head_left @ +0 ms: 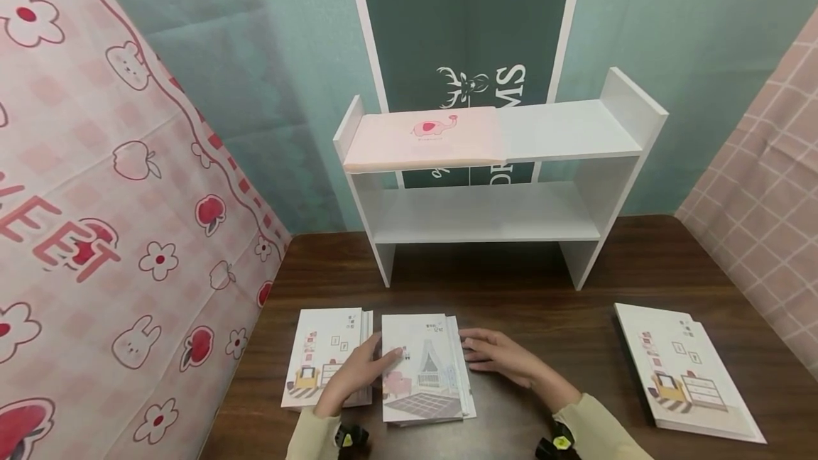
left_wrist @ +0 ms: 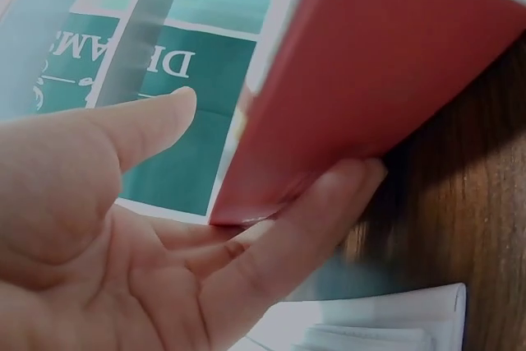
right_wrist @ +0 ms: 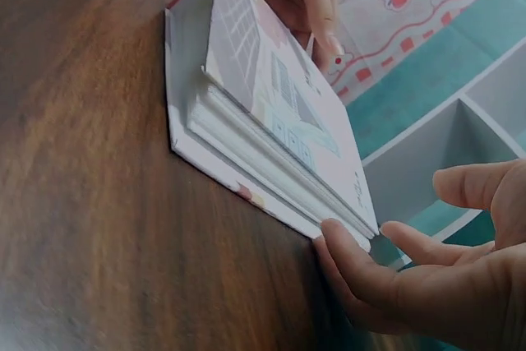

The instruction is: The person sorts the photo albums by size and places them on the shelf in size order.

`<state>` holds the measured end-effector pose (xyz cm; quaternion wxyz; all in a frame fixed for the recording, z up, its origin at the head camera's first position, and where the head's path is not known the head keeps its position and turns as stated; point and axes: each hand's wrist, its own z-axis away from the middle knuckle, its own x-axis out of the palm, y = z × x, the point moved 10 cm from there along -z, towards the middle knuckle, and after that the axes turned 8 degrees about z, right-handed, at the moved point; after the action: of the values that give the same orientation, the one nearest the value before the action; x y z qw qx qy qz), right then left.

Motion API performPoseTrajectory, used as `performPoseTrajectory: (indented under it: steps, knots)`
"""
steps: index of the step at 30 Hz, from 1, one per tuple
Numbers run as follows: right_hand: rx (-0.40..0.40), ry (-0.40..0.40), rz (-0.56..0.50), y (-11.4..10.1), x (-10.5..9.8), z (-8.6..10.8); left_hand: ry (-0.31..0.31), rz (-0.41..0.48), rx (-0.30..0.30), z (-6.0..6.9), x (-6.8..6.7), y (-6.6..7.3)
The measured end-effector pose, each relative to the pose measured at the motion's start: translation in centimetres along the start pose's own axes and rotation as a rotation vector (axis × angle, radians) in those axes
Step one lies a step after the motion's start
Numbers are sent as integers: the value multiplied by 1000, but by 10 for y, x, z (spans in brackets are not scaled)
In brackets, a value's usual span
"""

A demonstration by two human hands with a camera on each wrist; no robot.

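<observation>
A white illustrated book with a tower drawing lies on the dark table, on top of at least one other white cover. My left hand is at its left side; the fingers rest against a red spine, and the thumb is extended, apart from the spine. At the opposite side, my right hand touches the edges of the books with its fingertips, thumb raised. Beside my left hand lies another stack of white books, partly covered by that hand.
Behind stands a white two-tier shelf with a pink elephant-print book lying on its upper board. More white books lie at the right of the wooden table. A patterned pink cloth hangs at the left.
</observation>
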<state>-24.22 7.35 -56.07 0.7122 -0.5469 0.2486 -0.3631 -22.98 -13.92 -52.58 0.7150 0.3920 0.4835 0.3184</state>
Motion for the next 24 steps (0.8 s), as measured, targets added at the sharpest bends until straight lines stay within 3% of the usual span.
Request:
performPoseTrajectory:
  steps: [3, 5, 7, 11, 15, 20, 24]
  knots:
    - [-1, 9, -91, 1, 3, 0, -15, 49, 23, 1, 1, 1]
    - [-8, 18, -91, 0, 5, -1, -24, 94, 17, 2, 3, 0]
    - [-18, 33, -47, -3, 5, -1, -23, 116, 16, 2, 4, 0]
    - [-39, 66, 173, -11, 1, -1, -3, 94, 29, 0, 3, 2]
    - [-66, 76, 308, -16, 0, 1, 9, 74, 24, 0, 2, 1]
    - [-82, 81, 319, -17, 2, 5, -7, 137, 3, 2, 5, -1]
    - [-76, 68, 269, -14, 4, 6, 6, 108, 8, 2, 7, 0]
